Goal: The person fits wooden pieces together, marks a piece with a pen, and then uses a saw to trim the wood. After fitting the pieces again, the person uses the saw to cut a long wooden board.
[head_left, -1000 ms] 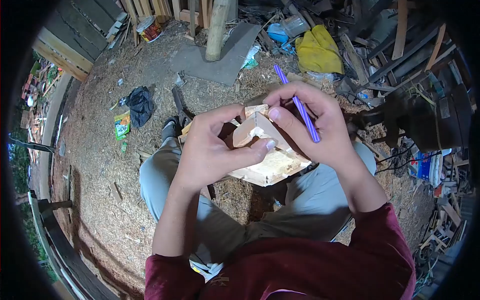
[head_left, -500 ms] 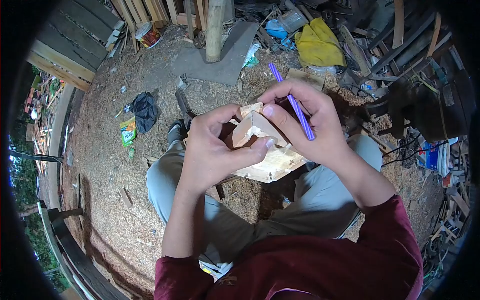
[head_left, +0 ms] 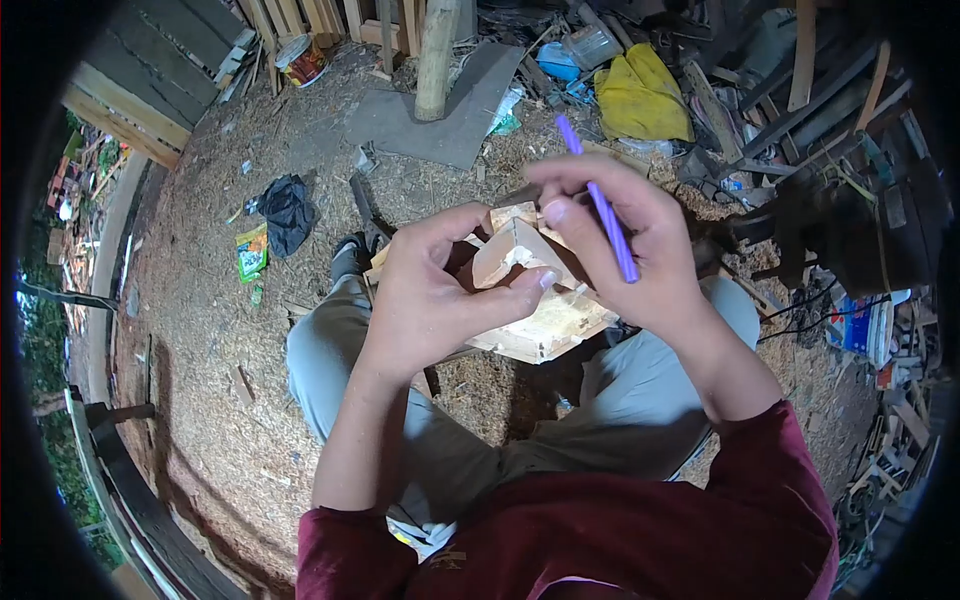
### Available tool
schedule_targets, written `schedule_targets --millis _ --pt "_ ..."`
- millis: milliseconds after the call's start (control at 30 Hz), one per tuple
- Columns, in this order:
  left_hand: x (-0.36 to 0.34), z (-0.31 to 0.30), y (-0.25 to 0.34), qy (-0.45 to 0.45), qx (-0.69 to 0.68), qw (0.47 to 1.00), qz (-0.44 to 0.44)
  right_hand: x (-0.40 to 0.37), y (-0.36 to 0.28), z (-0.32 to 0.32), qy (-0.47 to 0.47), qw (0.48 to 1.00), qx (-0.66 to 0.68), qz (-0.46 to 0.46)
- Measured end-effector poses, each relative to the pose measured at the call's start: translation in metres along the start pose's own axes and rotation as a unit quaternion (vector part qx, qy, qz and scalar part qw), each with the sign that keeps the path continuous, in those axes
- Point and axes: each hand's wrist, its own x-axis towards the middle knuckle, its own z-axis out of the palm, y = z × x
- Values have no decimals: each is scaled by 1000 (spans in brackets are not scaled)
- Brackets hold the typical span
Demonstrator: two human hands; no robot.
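My left hand (head_left: 425, 290) is closed around a small pale wooden piece (head_left: 503, 254) with a curved, freshly cut face, its thumb laid along the lower edge. A dark line runs along the top of that piece. Across the fingers of my right hand (head_left: 648, 240) slants a purple striped pencil (head_left: 612, 230), tucked between thumb and fingers. My right thumb tip is right at the upper end of the wooden piece. Below both hands sits a larger light wood block (head_left: 535, 335) between my knees, its upper part hidden by the hands.
Wood shavings cover the ground (head_left: 220, 330). A black plastic bag (head_left: 287, 215) and a green packet (head_left: 252, 252) lie to the left. Ahead are a wooden post (head_left: 434, 65), a yellow cloth (head_left: 645, 95) and heaped scrap. Dark machinery (head_left: 810, 215) stands at right.
My right hand with the pencil has shifted slightly right, its fingers easing off the top of the wooden piece. My left hand keeps its grip. The view has tilted a little.
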Motion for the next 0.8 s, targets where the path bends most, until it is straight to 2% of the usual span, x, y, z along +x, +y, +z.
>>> schedule_targets --millis 100,200,333,367,467,600,800 --pt "-1 -2 2 -23 24 999 -39 4 -12 -7 21 999 40 1" --pt "-1 3 2 -22 14 998 -53 5 -22 -17 8 989 140 52" --pt "-1 5 1 -23 65 996 -53 0 -25 -27 -37 996 37 65" --pt "-1 6 2 -20 75 995 -56 1 -20 -21 -19 998 56 15" --pt "0 7 -1 -13 107 992 -68 2 -12 -23 -50 998 0 -27" --pt "0 8 -1 -14 118 990 -70 -3 -7 -14 -28 999 -8 19" --pt "1 9 -4 -4 166 985 -52 -2 -6 -9 -60 995 -72 -15"
